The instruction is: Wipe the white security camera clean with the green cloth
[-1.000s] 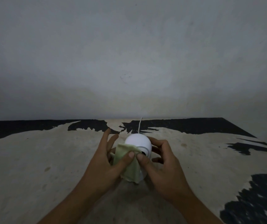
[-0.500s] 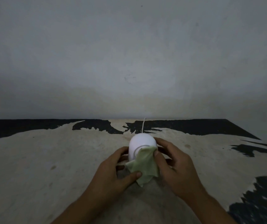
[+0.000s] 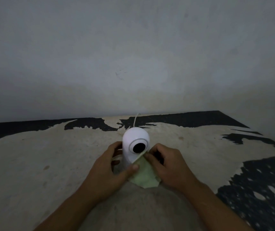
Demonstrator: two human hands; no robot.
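The white security camera [image 3: 134, 140] stands upright on the worn table, its round black lens turned toward me. My left hand [image 3: 107, 170] wraps its lower left side, thumb pressed on the front of the base. The pale green cloth [image 3: 144, 176] lies against the camera's lower right front and hangs down toward me. My right hand [image 3: 165, 165] pinches the cloth's upper edge just right of the lens. The camera's base is hidden behind the hands and cloth.
A thin white cable [image 3: 136, 120] runs from behind the camera to the back edge of the table [image 3: 50, 155], whose black coating is worn to beige. A plain grey wall [image 3: 133, 55] rises right behind. The table's right edge slants away.
The cloth has slid down from the camera's head to its lower right front, uncovering the black lens. Both hands have shifted lower around the body.
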